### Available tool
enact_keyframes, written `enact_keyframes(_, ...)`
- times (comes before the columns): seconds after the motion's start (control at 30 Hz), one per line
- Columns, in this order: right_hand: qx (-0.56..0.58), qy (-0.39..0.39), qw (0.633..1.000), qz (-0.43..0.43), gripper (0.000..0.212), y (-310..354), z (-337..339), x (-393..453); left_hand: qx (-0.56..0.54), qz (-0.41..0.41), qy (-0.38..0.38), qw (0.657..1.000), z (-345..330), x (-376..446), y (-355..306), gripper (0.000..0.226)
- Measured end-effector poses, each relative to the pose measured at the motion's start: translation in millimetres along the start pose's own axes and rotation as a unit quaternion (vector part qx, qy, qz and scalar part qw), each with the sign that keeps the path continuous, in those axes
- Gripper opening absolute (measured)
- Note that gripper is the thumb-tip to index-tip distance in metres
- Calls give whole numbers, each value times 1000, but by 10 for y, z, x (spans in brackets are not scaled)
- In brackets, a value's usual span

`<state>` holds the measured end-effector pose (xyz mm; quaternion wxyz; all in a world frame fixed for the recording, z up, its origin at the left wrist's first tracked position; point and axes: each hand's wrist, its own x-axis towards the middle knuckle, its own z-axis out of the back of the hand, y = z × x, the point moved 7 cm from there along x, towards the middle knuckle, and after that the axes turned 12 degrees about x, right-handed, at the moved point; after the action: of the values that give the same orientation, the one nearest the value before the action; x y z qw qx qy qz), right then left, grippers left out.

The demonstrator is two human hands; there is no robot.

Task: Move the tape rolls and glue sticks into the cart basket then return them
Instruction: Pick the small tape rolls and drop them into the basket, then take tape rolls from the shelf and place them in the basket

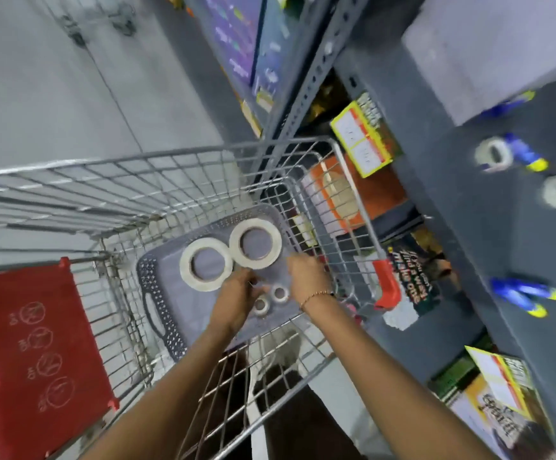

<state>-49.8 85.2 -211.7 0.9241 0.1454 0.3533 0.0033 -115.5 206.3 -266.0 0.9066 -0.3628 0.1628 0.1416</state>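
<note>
A grey plastic basket (150, 277) lies in the wire cart (170, 152). In it are two large white tape rolls (187, 264) (234, 244) lying flat side by side, and two small tape rolls (257, 308) (275, 295) nearer me. My left hand (236, 298) is down in the basket with its curled fingers right beside the small rolls; blur hides any grip. Just right of them, my right hand (306, 277) hovers palm down and empty. On the dark shelf (502, 234) to the right lie two more small tape rolls (482, 158) (550, 194) and blue-and-yellow glue sticks (527, 156) (529, 293).
The cart's red child-seat flap (31, 330) is at the lower left, and a red corner guard (388, 283) sits on the cart's right rim against the shelving. Boxed goods with yellow price tags (363, 141) fill the lower shelves. Grey floor lies to the left.
</note>
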Motion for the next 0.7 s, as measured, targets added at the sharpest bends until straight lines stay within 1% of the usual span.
enact_keyframes(0.03,24,-52,998,18,28,-53,269,-207,-12,-25,-22,999,158,-25,-282,13)
enact_keyframes(0.07,48,-87,995,32,26,-100,442,-371,-27,-45,-38,998,291,-52,-498,15)
enact_keyframes(0.13,113,-146,982,42,23,-177,774,-675,-56,-92,-48,993,499,-99,-941,23)
enact_keyframes(0.2,174,-248,951,67,20,-325,1317,-1046,-69,-159,-34,984,630,-157,-1556,31)
enact_keyframes(0.27,212,-337,911,105,16,-460,1858,-1319,-74,-238,-48,967,760,-144,-2126,22)
enact_keyframes(0.3,224,-376,893,106,15,-589,2120,-1405,-78,-274,-62,957,826,-133,-2408,16)
enact_keyframes(0.33,240,-411,874,93,14,-794,2386,-1472,-79,-302,-73,947,863,-98,-2700,14)
enact_keyframes(0.4,271,-453,848,41,15,-1274,2819,-1428,-44,-334,-96,937,881,39,-3183,32)
enact_keyframes(0.43,271,-457,847,7,19,-1535,3006,-1365,-21,-337,-101,936,853,110,-3425,43)
enact_keyframes(0.47,261,-445,856,-25,28,-1739,3143,-1280,-7,-331,-100,938,818,209,-3618,51)
enact_keyframes(0.53,223,-387,893,-61,47,-1993,3271,-1082,24,-316,-98,943,706,397,-3893,61)
enact_keyframes(0.6,180,-333,924,-61,57,-2084,3296,-931,66,-300,-97,947,546,547,-4052,68)
enact_keyframes(0.67,152,-297,941,-58,64,-2135,3272,-797,107,-273,-107,950,432,634,-4094,73)
enact_keyframes(0.7,150,-289,944,-58,64,-2172,3263,-742,125,-260,-118,950,396,645,-4106,72)
